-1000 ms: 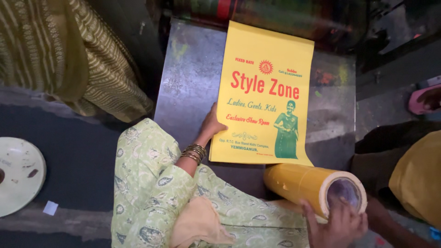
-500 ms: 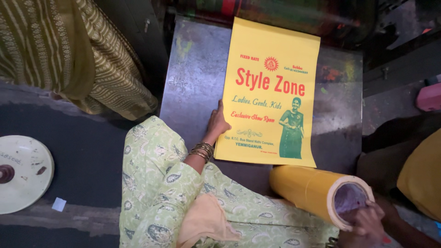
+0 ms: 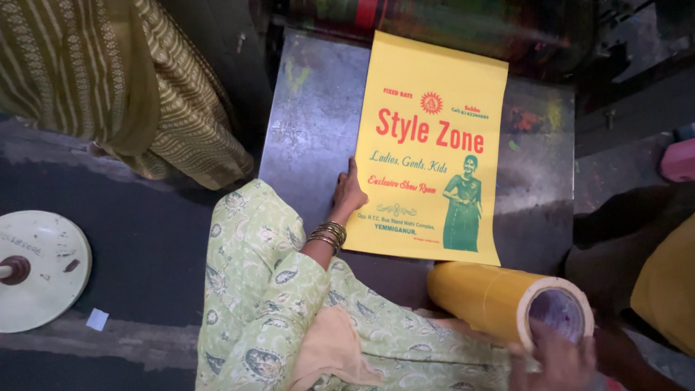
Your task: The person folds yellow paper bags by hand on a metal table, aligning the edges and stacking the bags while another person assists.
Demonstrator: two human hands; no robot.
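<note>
A yellow printed sheet [image 3: 434, 145] with red and green print lies flat on a grey metal plate [image 3: 311, 123]. My left hand [image 3: 349, 192], bangles on the wrist and a pale green patterned sleeve above it, holds the sheet's left edge near its lower corner. Just below the sheet lies a thick yellow roll [image 3: 485, 293] on its side, its white core end facing right. My right hand [image 3: 554, 358] grips that end from below, at the picture's bottom edge.
A dark ink-stained roller [image 3: 434, 22] runs across the top of the plate. Another person in an olive striped garment [image 3: 108, 87] stands at the upper left. A white round disc [image 3: 36, 268] lies at the left, a yellow cloth [image 3: 666, 289] at the right.
My right hand has slipped lower on the roll's end, toward the bottom edge of the view. My left hand stays on the sheet's edge.
</note>
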